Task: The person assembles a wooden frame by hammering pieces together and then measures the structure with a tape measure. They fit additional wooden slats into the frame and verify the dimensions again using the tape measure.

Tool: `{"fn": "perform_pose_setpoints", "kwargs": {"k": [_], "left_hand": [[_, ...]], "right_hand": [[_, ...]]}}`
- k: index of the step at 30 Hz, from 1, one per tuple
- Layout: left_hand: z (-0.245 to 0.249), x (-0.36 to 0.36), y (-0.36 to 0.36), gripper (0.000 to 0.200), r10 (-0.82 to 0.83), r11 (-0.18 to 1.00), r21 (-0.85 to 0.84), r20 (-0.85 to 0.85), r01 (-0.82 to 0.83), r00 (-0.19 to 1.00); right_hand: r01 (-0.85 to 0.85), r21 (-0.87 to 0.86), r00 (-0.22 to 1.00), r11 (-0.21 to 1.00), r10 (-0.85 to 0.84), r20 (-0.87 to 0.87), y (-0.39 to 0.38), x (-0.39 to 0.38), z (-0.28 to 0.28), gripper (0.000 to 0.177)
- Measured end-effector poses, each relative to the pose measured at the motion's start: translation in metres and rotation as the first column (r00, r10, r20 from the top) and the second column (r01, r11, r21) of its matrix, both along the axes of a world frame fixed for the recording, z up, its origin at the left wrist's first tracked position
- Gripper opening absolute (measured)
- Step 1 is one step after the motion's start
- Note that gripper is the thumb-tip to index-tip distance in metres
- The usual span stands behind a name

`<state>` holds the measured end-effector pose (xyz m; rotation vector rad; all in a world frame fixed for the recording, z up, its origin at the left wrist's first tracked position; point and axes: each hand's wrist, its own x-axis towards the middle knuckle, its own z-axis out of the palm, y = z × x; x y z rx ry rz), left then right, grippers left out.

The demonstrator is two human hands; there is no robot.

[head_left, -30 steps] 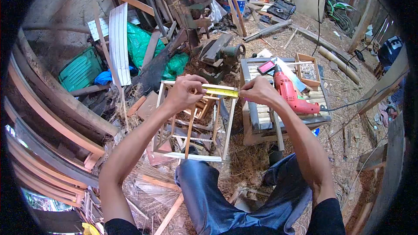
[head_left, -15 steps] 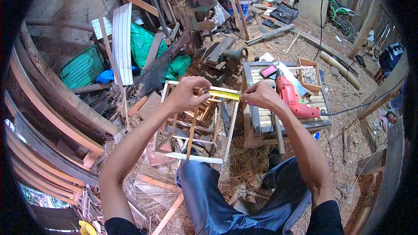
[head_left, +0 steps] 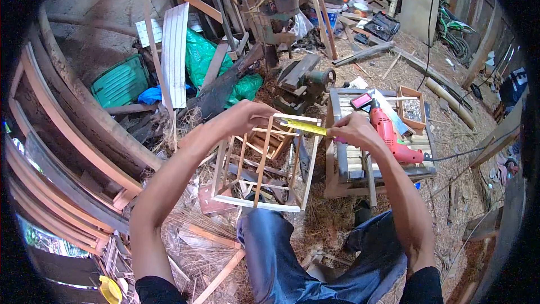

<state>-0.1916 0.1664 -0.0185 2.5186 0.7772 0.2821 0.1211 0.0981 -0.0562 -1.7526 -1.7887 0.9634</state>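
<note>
A slatted wooden frame [head_left: 259, 204] stands in front of my knees, tilted toward me. My left hand [head_left: 254, 117] is closed at its upper left corner, with the fingertips partly hidden behind the wood. A yellow tape measure [head_left: 305, 128] is stretched along the top bar, its blade slanting down to the right. My right hand [head_left: 355, 131] grips the tape's right end just past the frame's right corner. A bit of pink shows beneath those fingers; most of the tape's case is hidden in the palm.
Right of the frame, a slatted low table [head_left: 351, 164] carries a red power drill [head_left: 387, 135] with a cord, and a wooden box [head_left: 412, 107] of small pieces. A bench vise [head_left: 320, 77] stands behind. Long curved timbers [head_left: 79, 129] lean at left; scrap wood litters the ground.
The view has shifted, moving the scene rightward. My left hand has gone from pinching near the tape's left end to the frame's corner, and the tape now slants more.
</note>
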Motion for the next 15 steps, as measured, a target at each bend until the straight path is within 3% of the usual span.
{"fn": "perform_pose_setpoints", "kwargs": {"k": [2,4,7,8,15], "left_hand": [[-0.001,0.001,0.003,0.035,-0.06,0.995,0.083,0.025,0.058,0.998],[0.001,0.002,0.006,0.038,-0.104,0.976,0.18,-0.122,0.125,0.987],[0.002,0.002,0.009,0.037,-0.147,0.967,0.18,-0.176,0.178,0.973],[-0.002,-0.001,0.015,0.047,-0.158,0.973,0.129,-0.232,0.191,0.96],[0.004,0.002,0.02,0.034,-0.215,0.878,0.368,-0.268,0.306,0.939]], "right_hand": [[0.024,-0.071,1.0,0.997,-0.024,0.004,-0.002,0.002,0.004,0.035],[0.027,-0.079,0.999,0.996,-0.025,0.02,-0.003,0.0,0.005,0.034],[0.023,-0.085,1.0,0.996,-0.021,0.02,-0.003,-0.001,0.003,0.033],[0.024,-0.082,1.0,0.996,-0.024,0.005,-0.002,0.001,0.002,0.033],[-0.026,-0.052,0.999,0.998,0.024,-0.025,-0.003,0.006,0.002,0.033]]}}
